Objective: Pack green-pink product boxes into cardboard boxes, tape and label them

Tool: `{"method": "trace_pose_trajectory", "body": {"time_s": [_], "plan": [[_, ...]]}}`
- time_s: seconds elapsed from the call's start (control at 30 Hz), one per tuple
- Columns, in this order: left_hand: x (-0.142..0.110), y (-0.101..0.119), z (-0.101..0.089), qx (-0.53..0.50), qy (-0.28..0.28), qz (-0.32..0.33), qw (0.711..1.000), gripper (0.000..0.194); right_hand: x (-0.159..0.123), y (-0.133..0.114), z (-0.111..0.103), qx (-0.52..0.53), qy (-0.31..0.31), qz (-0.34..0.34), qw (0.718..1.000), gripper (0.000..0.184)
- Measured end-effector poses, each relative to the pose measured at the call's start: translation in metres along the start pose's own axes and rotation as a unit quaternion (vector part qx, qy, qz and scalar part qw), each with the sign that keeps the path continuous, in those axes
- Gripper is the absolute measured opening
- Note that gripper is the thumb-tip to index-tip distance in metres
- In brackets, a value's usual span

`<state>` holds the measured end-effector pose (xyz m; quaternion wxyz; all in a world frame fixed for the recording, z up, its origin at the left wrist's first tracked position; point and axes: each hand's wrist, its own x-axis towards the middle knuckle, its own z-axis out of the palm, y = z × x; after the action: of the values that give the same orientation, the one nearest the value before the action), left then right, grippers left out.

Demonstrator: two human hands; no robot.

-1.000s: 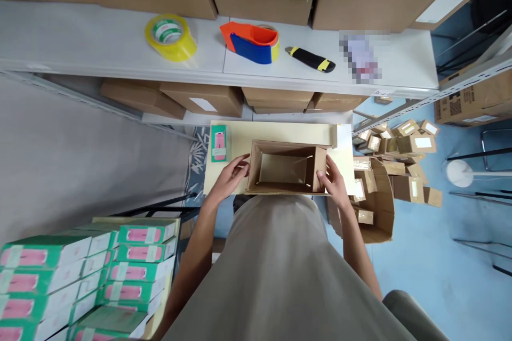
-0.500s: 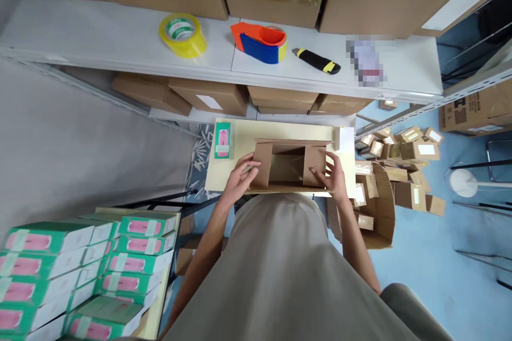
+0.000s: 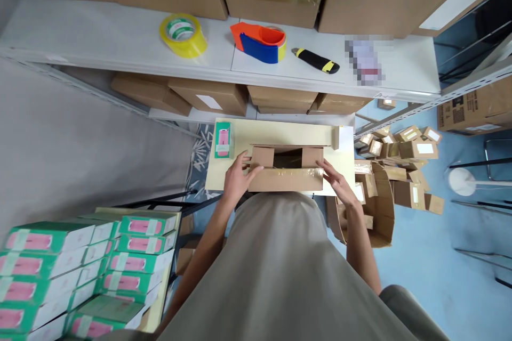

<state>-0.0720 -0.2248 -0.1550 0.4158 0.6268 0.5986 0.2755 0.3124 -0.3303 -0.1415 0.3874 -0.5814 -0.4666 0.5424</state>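
A small brown cardboard box (image 3: 286, 180) sits at the near edge of the cream table, its short end flaps folded inward and a dark gap between them. Shiny clear tape runs along its near upper edge. My left hand (image 3: 237, 180) grips the box's left end, thumb on the near face and fingers toward the back. Fingers stretched out, my right hand (image 3: 338, 184) touches the upper right corner. To the left on the table lies a green and white product box (image 3: 223, 140) with a pink picture.
On the grey shelf (image 3: 132, 37) ahead are a yellow tape roll (image 3: 183, 35), an orange and blue tape dispenser (image 3: 260, 42) and a utility knife (image 3: 317, 61). Green product boxes (image 3: 136, 245) are stacked at lower left. Small parcels (image 3: 416, 149) lie on the floor at right.
The box now shows a broad near face with tape, and its opening looks narrower. My right hand has shifted from the right flap to the corner, its fingers straighter.
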Motion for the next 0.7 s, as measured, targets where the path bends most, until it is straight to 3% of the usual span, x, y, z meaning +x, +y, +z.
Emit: {"method": "trace_pose_trajectory", "body": {"time_s": [0.07,0.13,0.23,0.37,0.43,0.5,0.6,0.7], "plan": [[0.006,0.0,0.011,0.039,0.049,0.028,0.998,0.109,0.006,0.007,0.009,-0.004,0.072,-0.004,0.997,0.088],[0.011,0.004,0.017,0.074,0.078,0.106,0.989,0.114,0.012,0.012,0.018,-0.013,0.127,-0.006,0.992,0.092],[0.016,0.016,0.014,0.14,0.076,0.217,0.963,0.095,0.016,0.014,0.023,-0.034,0.133,-0.019,0.99,0.115],[0.015,0.022,0.004,0.163,0.026,0.265,0.95,0.055,0.015,0.007,0.02,-0.11,0.127,-0.058,0.984,0.11],[0.011,0.017,0.003,0.144,0.006,0.269,0.952,0.034,0.014,0.004,0.02,-0.16,0.131,-0.084,0.975,0.097],[0.006,0.009,0.007,0.104,0.021,0.251,0.962,0.024,0.015,0.002,0.023,-0.2,0.135,-0.104,0.965,0.075],[0.003,-0.004,0.018,0.027,0.069,0.198,0.977,0.028,0.022,0.005,0.029,-0.205,0.166,-0.112,0.958,0.052],[0.007,-0.019,0.032,-0.061,0.101,0.113,0.987,0.038,0.034,0.013,0.037,-0.154,0.233,-0.09,0.956,0.052]]}}
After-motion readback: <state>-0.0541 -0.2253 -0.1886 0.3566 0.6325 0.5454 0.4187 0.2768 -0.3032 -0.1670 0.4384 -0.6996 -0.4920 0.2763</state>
